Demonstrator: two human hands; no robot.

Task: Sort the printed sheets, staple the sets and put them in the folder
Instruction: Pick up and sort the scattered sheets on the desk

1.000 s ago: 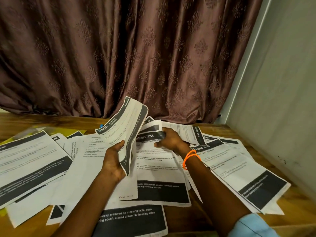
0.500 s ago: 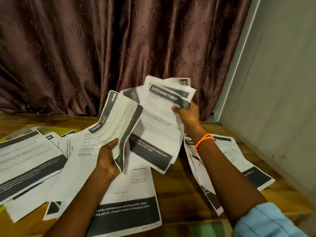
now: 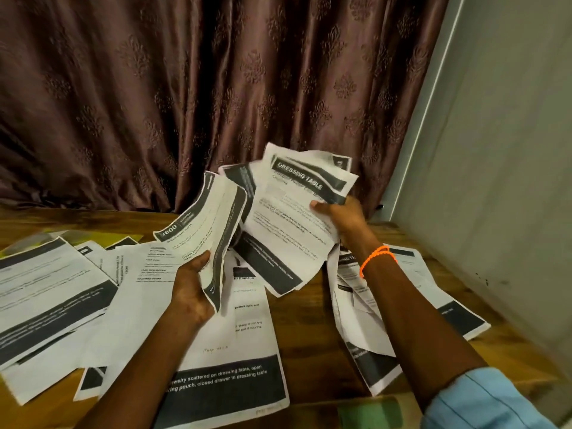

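Sorting looks underway: the left hand [image 3: 193,292] grips a curled "3800" sheet [image 3: 204,233] while the right hand [image 3: 342,215] pinches a fanned "DRESSING TABLE" bundle [image 3: 294,224] raised off the wooden table [image 3: 312,345], likely to compare headings.

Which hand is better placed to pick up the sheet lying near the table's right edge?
Probably the right hand: that sheet lies under its forearm, though it already grips papers.

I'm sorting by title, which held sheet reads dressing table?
The sheet gripped by the right hand; the left hand's sheet shows 3800.
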